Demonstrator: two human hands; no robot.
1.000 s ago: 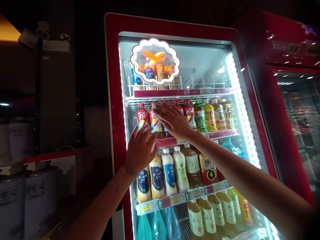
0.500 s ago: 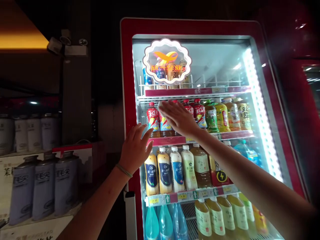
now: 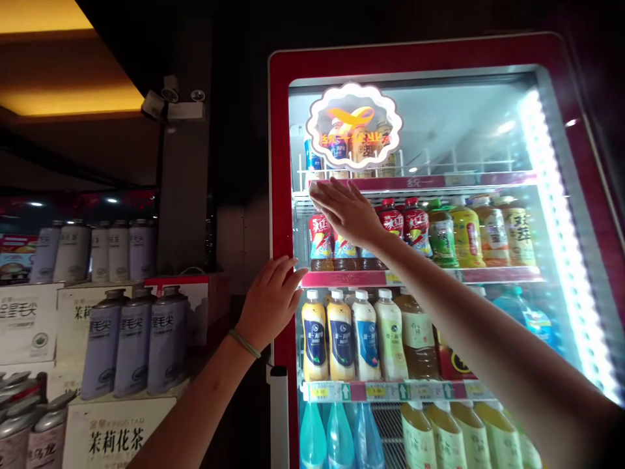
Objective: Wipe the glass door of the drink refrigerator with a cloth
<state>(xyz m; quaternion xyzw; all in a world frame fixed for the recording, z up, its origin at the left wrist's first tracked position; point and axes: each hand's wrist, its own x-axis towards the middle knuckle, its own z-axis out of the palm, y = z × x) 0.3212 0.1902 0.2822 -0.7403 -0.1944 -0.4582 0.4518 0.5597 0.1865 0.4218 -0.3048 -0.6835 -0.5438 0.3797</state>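
The drinks fridge (image 3: 279, 163) has a red frame and a glass door, with lit shelves of bottles behind the glass. My right hand (image 3: 349, 212) lies flat against the glass, fingers together and pointing up and left, in front of the red-labelled bottles (image 3: 321, 236). Under its fingertips a bit of white cloth (image 3: 314, 187) shows; most of it is hidden by the hand. My left hand (image 3: 273, 296), with a band (image 3: 245, 343) on the wrist, rests open at the left edge of the door frame, holding nothing.
A glowing scalloped sign (image 3: 355, 127) sits on the upper glass. The door handle (image 3: 279, 417) is below my left hand. To the left, lilac canisters (image 3: 134, 345) stand on printed cartons (image 3: 114, 430), beside a dark pillar (image 3: 185, 176).
The view has swung left, so the fridge appears further right and more cartons show. My right hand has slid up and left over the glass with the white cloth. My left hand has moved onto the frame.
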